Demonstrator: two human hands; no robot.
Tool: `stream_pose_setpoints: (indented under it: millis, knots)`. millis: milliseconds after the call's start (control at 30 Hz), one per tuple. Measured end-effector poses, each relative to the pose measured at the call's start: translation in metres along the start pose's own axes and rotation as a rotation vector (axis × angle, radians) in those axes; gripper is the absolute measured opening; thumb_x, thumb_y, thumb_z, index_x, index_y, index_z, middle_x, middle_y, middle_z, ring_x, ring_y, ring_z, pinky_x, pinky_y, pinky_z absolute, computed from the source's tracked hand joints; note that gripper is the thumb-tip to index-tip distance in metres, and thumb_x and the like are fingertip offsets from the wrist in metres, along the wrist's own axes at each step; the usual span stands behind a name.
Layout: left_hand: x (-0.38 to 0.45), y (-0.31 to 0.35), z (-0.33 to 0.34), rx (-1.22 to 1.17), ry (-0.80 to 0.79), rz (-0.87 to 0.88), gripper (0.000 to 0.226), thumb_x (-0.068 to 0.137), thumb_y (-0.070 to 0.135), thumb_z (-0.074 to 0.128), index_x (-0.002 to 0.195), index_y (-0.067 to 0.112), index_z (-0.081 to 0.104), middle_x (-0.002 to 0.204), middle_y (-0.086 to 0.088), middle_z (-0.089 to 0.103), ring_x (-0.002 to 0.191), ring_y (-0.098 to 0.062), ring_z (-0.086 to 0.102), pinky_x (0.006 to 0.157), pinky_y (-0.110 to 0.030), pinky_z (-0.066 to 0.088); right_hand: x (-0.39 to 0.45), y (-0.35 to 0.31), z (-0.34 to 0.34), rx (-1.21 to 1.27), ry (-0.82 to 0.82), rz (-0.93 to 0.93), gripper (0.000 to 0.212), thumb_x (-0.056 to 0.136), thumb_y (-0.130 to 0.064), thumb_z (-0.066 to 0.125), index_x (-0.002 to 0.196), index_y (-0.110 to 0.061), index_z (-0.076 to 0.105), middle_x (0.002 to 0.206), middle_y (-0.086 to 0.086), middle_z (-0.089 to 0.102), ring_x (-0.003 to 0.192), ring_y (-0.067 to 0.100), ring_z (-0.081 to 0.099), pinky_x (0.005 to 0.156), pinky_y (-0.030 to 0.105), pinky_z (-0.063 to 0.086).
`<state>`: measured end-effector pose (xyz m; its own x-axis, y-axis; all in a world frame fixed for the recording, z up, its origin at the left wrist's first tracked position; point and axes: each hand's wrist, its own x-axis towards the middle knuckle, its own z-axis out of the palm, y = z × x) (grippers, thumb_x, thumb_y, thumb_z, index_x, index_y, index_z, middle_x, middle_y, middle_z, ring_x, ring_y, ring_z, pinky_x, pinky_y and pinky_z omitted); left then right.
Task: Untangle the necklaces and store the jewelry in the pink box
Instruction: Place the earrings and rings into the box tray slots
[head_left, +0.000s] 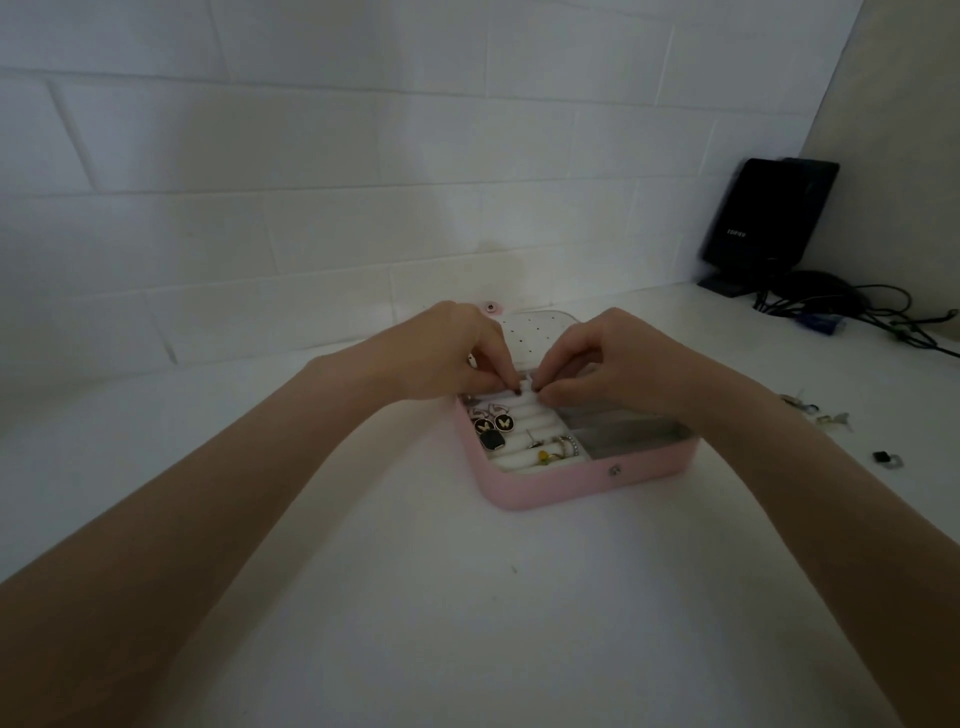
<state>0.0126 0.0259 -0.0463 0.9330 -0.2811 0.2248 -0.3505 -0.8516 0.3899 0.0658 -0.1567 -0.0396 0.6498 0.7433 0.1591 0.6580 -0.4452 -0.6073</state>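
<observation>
Reaching fwd over the white bench (415, 597), both hands meet at the back edge of the pink box (550, 491), which sits open near the middle of the bench w/ its lid (540, 332) leaning back toward the tiled wall (311, 208). Left hand (457, 353) and right hand (608, 358) are curled, fingertips (519, 391) pinched close together at the rearmost white ring roll (525, 387); whether they grip a small piece there can't be told, too dim and tiny. Inside the box, left section holds white rolls w/ two round black butterfly earrings (493, 424), a black square earring (491, 440), and a few rings (563, 447) plus a small yellow piece (543, 456) nearer the front. Right section is a grey compartment (623, 434), contents unclear. Snap stud (615, 471) shows on the box's front wall. Loose jewelry bits (815, 413) lie on the bench well right of the box, w/ a small dark piece (883, 458) nearer the front. Black speaker (763, 218) and tangled cables (857, 306) sit at the far right corner.
</observation>
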Motion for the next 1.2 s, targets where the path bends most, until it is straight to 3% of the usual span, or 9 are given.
stream_pose_setpoints:
  millis: [167,367,533,667,733,833,967,1133,1200]
  knots:
    - [0.0,0.0,-0.001,0.015,0.003,0.003,0.017,0.078,0.003,0.069,0.09,0.012,0.076,0.082,0.004,0.062,0.066,0.016,0.054,0.065,-0.002,0.038,0.003,-0.006,0.003,-0.187,-0.052,-0.034,0.009,0.074,-0.016,0.076,0.072,-0.024,0.073,0.07,-0.019,0.062,0.062,-0.011,0.056,0.062,0.0,0.039]
    - [0.0,-0.001,-0.001,0.014,0.003,0.003,0.017,0.078,0.002,0.068,0.09,0.011,0.076,0.082,0.005,0.062,0.066,0.015,0.054,0.065,-0.001,0.038,0.004,-0.009,0.005,-0.236,-0.024,-0.038,0.004,0.076,-0.013,0.074,0.079,-0.015,0.074,0.067,-0.019,0.059,0.066,-0.005,0.056,0.062,0.002,0.04]
    - [0.0,-0.001,-0.001,0.023,0.004,0.006,0.016,0.078,0.003,0.07,0.089,0.012,0.076,0.084,0.003,0.064,0.065,0.015,0.054,0.064,-0.001,0.038,0.007,-0.011,0.008,-0.298,-0.01,-0.005,0.017,0.074,-0.016,0.076,0.075,-0.023,0.06,0.075,-0.016,0.054,0.073,0.003,0.054,0.062,0.005,0.038]
    - [0.001,0.0,-0.001,0.042,0.003,-0.002,0.015,0.079,0.005,0.069,0.089,0.013,0.076,0.085,0.003,0.065,0.064,0.011,0.055,0.064,-0.002,0.038,0.001,-0.02,-0.009,-0.202,-0.028,-0.015,0.012,0.072,-0.02,0.077,0.066,-0.025,0.069,0.061,-0.015,0.062,0.059,-0.001,0.053,0.059,0.013,0.04]
    - [0.0,0.001,-0.001,0.033,0.003,-0.003,0.015,0.078,0.004,0.069,0.089,0.012,0.076,0.082,0.006,0.063,0.064,0.016,0.054,0.063,-0.001,0.037,-0.002,-0.029,-0.012,-0.143,-0.156,-0.019,0.005,0.071,-0.022,0.078,0.069,-0.026,0.074,0.063,-0.011,0.066,0.057,-0.002,0.051,0.059,0.014,0.039]
    - [0.0,0.002,-0.001,0.042,-0.003,-0.005,0.015,0.079,0.004,0.069,0.089,0.012,0.076,0.078,0.009,0.06,0.063,0.019,0.052,0.063,0.0,0.035,-0.003,-0.035,-0.003,-0.233,-0.297,-0.004,0.008,0.07,-0.023,0.078,0.075,-0.029,0.075,0.054,-0.019,0.062,0.054,-0.007,0.051,0.057,0.009,0.038]
    - [-0.001,0.002,-0.002,0.054,-0.006,-0.012,0.015,0.079,0.003,0.069,0.089,0.012,0.076,0.076,0.011,0.059,0.064,0.019,0.052,0.063,0.001,0.033,-0.001,-0.034,0.002,-0.245,-0.272,0.007,0.01,0.071,-0.019,0.078,0.079,-0.025,0.076,0.053,-0.021,0.06,0.054,-0.007,0.052,0.056,0.008,0.038]
    - [0.0,0.002,-0.002,0.05,-0.017,-0.023,0.016,0.079,0.005,0.069,0.089,0.013,0.076,0.079,0.01,0.06,0.064,0.019,0.053,0.063,0.0,0.035,-0.003,-0.03,0.0,-0.139,-0.256,-0.003,0.008,0.074,-0.016,0.076,0.08,-0.021,0.076,0.073,0.001,0.072,0.061,-0.002,0.053,0.063,0.013,0.04]
    - [-0.001,0.003,-0.003,0.045,-0.016,-0.032,0.016,0.079,0.005,0.069,0.09,0.014,0.076,0.079,0.01,0.061,0.065,0.018,0.053,0.064,0.001,0.035,-0.005,-0.028,-0.005,-0.042,-0.256,0.002,0.011,0.075,-0.009,0.074,0.078,-0.02,0.075,0.064,-0.007,0.069,0.058,-0.004,0.054,0.06,0.008,0.04]
